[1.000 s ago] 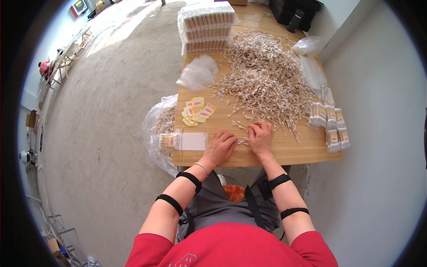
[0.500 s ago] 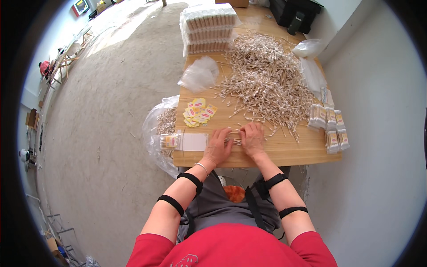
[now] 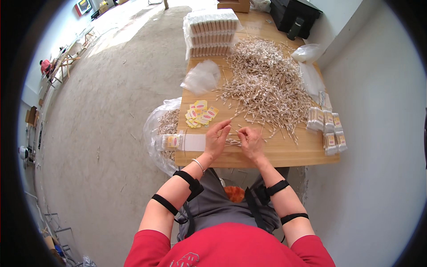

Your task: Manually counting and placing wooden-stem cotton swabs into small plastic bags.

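Observation:
A small row of cotton swabs (image 3: 233, 142) lies on the wooden table between my two hands, near its front edge. My left hand (image 3: 216, 139) is lifted at the row's left end, fingers stretched up and to the right, with nothing visible in them. At the other end, my right hand (image 3: 252, 143) has its fingers curled in a pinch by the swab tips; what they hold is hidden. A white card (image 3: 195, 142) sits just left of my left hand. Beside it, a clear packet of swabs with a yellow label (image 3: 171, 141) reaches past the table's left edge.
A large heap of loose swabs (image 3: 267, 80) covers the table's middle and back. Yellow labels (image 3: 201, 114) and clear bags (image 3: 201, 76) lie at left, with stacked packs (image 3: 212, 33) behind. Filled packets (image 3: 330, 127) stand at right. A swab-filled plastic sack (image 3: 153, 129) is beside the table.
My left hand has risen off the swabs, its fingers now straighter and pointing up to the right. My right hand has drawn its fingers in from lying flatter. The view has shifted slightly.

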`<action>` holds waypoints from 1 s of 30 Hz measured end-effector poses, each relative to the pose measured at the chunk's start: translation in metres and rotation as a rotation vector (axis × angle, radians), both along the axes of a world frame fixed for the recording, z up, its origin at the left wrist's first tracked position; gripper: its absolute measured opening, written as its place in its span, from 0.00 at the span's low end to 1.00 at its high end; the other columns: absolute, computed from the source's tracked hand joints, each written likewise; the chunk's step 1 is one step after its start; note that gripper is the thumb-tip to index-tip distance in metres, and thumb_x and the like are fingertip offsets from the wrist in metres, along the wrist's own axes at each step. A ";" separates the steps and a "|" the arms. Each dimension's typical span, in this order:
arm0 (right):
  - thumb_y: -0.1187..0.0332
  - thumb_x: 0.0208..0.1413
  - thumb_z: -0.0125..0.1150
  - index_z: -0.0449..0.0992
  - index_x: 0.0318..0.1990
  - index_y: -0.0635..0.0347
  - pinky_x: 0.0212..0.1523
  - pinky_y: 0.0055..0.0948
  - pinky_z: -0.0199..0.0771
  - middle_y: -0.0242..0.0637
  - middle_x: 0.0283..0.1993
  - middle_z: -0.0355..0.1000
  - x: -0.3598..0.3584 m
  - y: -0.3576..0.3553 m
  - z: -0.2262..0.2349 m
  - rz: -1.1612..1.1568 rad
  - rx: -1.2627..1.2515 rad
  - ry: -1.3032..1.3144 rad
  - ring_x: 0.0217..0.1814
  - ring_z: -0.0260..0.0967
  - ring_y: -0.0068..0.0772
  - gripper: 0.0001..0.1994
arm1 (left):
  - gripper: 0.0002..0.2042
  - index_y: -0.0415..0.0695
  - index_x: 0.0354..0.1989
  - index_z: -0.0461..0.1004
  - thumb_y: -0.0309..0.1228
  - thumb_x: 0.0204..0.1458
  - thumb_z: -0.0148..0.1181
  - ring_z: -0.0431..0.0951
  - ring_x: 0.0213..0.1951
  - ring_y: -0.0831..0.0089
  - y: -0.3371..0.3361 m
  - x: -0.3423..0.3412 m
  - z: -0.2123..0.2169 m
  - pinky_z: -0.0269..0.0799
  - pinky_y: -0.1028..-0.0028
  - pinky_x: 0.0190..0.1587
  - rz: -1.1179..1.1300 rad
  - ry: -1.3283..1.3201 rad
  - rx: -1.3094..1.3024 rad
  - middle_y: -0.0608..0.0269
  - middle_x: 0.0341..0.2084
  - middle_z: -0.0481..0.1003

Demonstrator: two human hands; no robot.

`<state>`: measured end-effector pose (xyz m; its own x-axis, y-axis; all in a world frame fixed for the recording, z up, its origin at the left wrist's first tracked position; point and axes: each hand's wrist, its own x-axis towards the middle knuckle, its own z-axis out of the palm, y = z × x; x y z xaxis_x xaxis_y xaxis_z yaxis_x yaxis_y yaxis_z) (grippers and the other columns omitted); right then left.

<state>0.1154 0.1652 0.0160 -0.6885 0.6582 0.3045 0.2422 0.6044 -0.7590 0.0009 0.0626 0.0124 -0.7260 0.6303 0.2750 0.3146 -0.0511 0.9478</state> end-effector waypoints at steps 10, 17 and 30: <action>0.67 0.51 0.60 0.76 0.33 0.56 0.42 0.38 0.67 0.37 0.29 0.73 0.005 0.018 -0.002 -0.132 0.008 -0.030 0.36 0.68 0.42 0.05 | 0.09 0.40 0.29 0.75 0.33 0.51 0.65 0.70 0.25 0.85 -0.007 -0.009 -0.010 0.67 0.84 0.30 0.095 -0.460 -0.012 0.70 0.21 0.74; 0.66 0.44 0.64 0.79 0.31 0.50 0.49 0.36 0.62 0.27 0.36 0.70 0.009 0.037 -0.007 -0.061 0.368 -0.249 0.48 0.63 0.35 0.05 | 0.09 0.41 0.28 0.74 0.33 0.51 0.65 0.71 0.23 0.85 -0.008 -0.011 -0.005 0.67 0.84 0.29 0.168 -0.599 0.066 0.69 0.20 0.74; 0.65 0.41 0.66 0.77 0.29 0.50 0.46 0.36 0.62 0.30 0.36 0.67 -0.008 0.029 -0.015 0.055 0.508 -0.279 0.47 0.62 0.36 0.07 | 0.13 0.40 0.24 0.74 0.36 0.49 0.67 0.64 0.21 0.86 0.011 -0.011 -0.022 0.61 0.83 0.24 0.251 -0.373 -0.087 0.74 0.17 0.70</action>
<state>0.1075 0.1947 0.0008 -0.8169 0.4385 0.3747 0.3498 0.8932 -0.2826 -0.0105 0.0739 -0.0101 -0.8985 0.4316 -0.0803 -0.0564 0.0679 0.9961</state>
